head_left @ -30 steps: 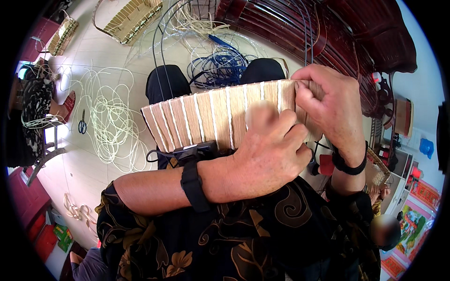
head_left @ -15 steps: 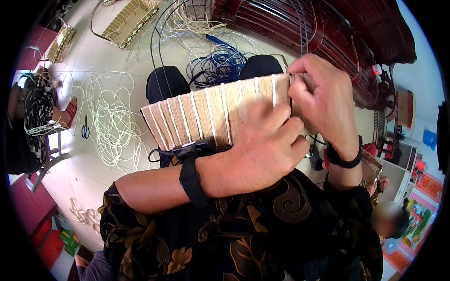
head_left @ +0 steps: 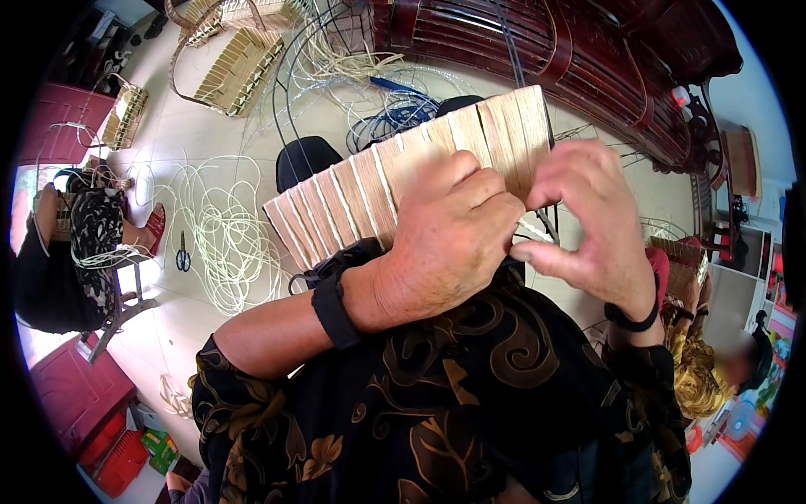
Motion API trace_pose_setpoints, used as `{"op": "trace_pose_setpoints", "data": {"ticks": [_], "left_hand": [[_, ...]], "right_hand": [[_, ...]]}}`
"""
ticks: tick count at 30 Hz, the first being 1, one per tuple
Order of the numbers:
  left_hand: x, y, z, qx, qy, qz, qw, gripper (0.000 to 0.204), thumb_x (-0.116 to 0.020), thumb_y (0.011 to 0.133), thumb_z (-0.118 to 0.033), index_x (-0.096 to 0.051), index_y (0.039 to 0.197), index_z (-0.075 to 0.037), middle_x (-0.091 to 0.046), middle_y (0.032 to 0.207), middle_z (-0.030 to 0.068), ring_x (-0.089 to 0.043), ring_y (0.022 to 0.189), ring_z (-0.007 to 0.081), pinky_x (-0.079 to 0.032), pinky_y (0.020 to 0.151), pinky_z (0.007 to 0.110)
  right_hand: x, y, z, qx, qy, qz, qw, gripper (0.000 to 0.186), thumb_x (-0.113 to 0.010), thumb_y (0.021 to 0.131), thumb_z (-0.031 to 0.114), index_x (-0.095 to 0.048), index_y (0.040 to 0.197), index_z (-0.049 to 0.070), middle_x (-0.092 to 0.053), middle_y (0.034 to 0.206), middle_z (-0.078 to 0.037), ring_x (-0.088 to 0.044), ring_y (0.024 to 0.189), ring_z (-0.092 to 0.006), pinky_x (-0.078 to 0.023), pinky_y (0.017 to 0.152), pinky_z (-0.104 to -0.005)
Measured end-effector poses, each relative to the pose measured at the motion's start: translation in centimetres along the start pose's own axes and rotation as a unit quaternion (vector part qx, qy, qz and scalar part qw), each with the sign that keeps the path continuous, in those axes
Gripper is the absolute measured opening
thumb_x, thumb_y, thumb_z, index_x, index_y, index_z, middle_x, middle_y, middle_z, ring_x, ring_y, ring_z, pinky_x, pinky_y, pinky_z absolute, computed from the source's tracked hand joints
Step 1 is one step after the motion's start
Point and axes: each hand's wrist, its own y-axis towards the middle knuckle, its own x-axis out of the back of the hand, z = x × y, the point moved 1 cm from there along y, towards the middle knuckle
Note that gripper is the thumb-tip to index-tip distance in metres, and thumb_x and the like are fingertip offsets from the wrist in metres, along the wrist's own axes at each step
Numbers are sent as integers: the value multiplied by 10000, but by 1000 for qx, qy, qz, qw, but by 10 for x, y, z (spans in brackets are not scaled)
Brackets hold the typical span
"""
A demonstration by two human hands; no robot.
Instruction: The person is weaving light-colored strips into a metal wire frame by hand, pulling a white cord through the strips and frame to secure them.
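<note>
A long basket [head_left: 336, 197], wrapped in tan cord with white cord ribs across it, lies slanted over my lap, its right end raised. My left hand [head_left: 453, 235] is closed over the near side of the basket. A short piece of white cord [head_left: 535, 231] shows at its fingertips; the fingers hide the rest of their grip. Close to the right is my right hand [head_left: 592, 223], fingers curved and thumb spread apart. Beside the white cord, a dark strip [head_left: 547, 223] runs between thumb and fingers. The basket's thin dark handle wires [head_left: 284, 105] arch away from me.
Loose pale cord [head_left: 222, 235] and scissors [head_left: 182, 254] lie on the floor at left. Blue cord [head_left: 395, 118] is coiled beyond my knees. Other baskets [head_left: 235, 71] stand at the far left, near a dark wooden bench [head_left: 470, 42]. People sit at both sides.
The basket's right end has swung up and away from me. My right hand has left its far edge, come nearer and opened. My left hand has shifted slightly left.
</note>
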Motion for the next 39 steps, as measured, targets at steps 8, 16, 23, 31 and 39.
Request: {"op": "trace_pose_setpoints", "data": {"ticks": [8, 16, 23, 31, 39], "left_hand": [[12, 4, -3, 15, -43, 44, 998, 143, -709, 757, 9, -678, 887, -43, -598, 777, 65, -559, 727, 228, -445, 653, 348], [45, 24, 31, 125, 18, 2, 992, 312, -673, 864, -76, -671, 1168, -7, -695, 1013, 138, -661, 895, 215, -516, 829, 327], [27, 32, 42, 201, -68, 36, 977, 223, -652, 907, -123, -706, 1076, 12, -732, 889, 90, -662, 798, 120, -514, 736, 274], [19, 32, 55, 213, -159, -23, 964, 155, -677, 825, -134, -731, 917, -21, -702, 755, 154, -665, 638, 225, -507, 628, 340], [26, 32, 53, 254, -155, 48, 954, 150, -638, 904, -91, -693, 1000, 11, -686, 803, 14, -576, 749, 52, -469, 678, 241]], "right_hand": [[5, 8, -10, 93, 57, 72, 991, 121, -710, 832, 156, -623, 842, 72, -586, 826, -86, -578, 870, -306, -452, 824, -412], [11, 16, -11, 61, 114, 143, 981, 135, -664, 890, 162, -598, 827, 62, -575, 723, -83, -584, 722, -297, -471, 754, -410], [27, 37, -5, -40, 161, 232, 959, 157, -623, 912, 128, -589, 808, 17, -595, 639, -101, -560, 543, -202, -434, 518, -331], [8, 80, -5, 169, 11, 136, 976, 137, -704, 802, 91, -596, 782, 9, -575, 677, -131, -589, 638, -323, -459, 584, -387], [-8, 86, -25, 92, -50, 127, 986, 108, -727, 793, 160, -676, 788, 66, -647, 712, -152, -652, 701, -350, -508, 634, -439]]}}
